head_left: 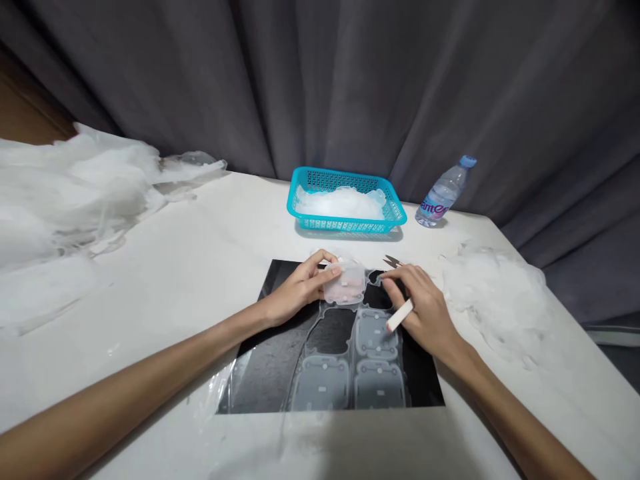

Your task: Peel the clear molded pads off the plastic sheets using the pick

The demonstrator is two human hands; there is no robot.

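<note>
My left hand (305, 288) pinches a small translucent plastic piece (346, 285), rounded at the corners, between thumb and fingers. Beneath lies a thin clear plastic sheet (327, 312) with cut-out gaps and several similar rounded panels (320, 383), spread over a black mat (265, 363). My right hand (420, 303) is closed at the sheet's upper right, fingertips at its edge. A white stick-like handle (401, 315) sticks out from under its thumb side. Dark pointed blades (393, 261) show just beyond its fingers; whether they join that handle is hidden.
A turquoise basket (345, 225) holding translucent white pieces stands behind the mat. To its right is a water bottle (443, 197). Crumpled clear plastic is heaped at the left (75, 193) and right (500, 300) of the white table (200, 267). A grey curtain (320, 80) hangs behind.
</note>
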